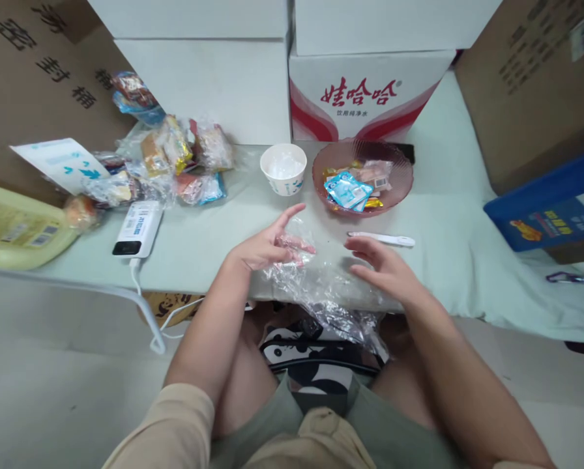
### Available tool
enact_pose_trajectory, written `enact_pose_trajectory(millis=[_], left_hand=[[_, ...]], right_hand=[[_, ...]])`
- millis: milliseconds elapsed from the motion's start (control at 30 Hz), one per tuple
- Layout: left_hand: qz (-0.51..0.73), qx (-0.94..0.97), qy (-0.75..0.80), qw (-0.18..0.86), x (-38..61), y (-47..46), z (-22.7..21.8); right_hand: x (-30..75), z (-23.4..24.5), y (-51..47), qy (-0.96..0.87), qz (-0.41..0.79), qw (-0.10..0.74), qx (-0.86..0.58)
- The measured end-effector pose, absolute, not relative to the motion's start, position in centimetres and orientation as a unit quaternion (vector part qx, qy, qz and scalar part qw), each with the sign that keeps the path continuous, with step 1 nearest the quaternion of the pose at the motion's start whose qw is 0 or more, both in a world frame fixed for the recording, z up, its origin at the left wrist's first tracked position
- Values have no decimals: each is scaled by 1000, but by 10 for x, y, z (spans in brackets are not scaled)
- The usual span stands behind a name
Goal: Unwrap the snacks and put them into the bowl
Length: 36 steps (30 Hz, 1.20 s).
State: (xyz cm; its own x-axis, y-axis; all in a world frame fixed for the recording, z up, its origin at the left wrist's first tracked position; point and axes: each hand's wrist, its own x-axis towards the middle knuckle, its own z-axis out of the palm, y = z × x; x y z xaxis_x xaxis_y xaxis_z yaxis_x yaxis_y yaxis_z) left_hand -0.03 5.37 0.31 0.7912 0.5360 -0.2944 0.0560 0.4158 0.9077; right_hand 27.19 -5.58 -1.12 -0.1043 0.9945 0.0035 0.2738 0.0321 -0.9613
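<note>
A crumpled clear plastic bag (324, 306) trails from my left hand (267, 251) over the table's front edge, down towards my lap. One finger of that hand points up and away, while the others bend into the film, which partly covers them. My right hand (382, 264) hovers to the right of the bag, its fingers loosely curved and apart, holding nothing. Just beyond it lies a slim white tool (382, 239). A paper cup (283, 170) with clear plastic inside stands past my left hand. Right of the cup, a pink translucent bowl (321, 185) holds several small wrapped packets (349, 191).
Bagged snacks (169, 153) pile up at the back left, near a white power bank (138, 228) with a cable. White cartons (365, 98) line the back. A yellowish jug (18, 225) stands left, a blue package (551, 202) right. The table edge (472, 312) runs before my lap.
</note>
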Motion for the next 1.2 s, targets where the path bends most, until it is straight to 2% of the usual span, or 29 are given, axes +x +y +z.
enact_pose_trajectory(millis=[133, 233, 367, 500, 633, 733, 867, 967, 1067, 1200], left_hand=[[123, 535, 252, 797, 9, 50, 9], [133, 540, 365, 747, 9, 52, 12], [126, 543, 484, 674, 5, 56, 8], [235, 555, 476, 641, 0, 60, 1], [373, 499, 421, 659, 1, 59, -2], [438, 384, 387, 715, 14, 51, -7], [341, 269, 407, 804, 37, 35, -18], [291, 315, 450, 783, 45, 29, -20], [303, 394, 440, 748, 44, 27, -17], [318, 449, 355, 756, 37, 21, -11]], right_hand=[[243, -22, -38, -600, 594, 320, -429], [233, -21, -35, -578, 636, 268, -435], [228, -20, -35, -540, 586, 326, -508], [228, -20, -39, -523, 557, 354, -539], [228, -19, -44, -489, 550, 385, -557], [227, -19, -44, -452, 533, 425, -575], [226, -21, -39, -400, 532, 468, -581], [229, -23, -39, -348, 589, 458, -567], [233, -24, -40, -324, 637, 431, -551], [234, -24, -45, -400, 590, 448, -540]])
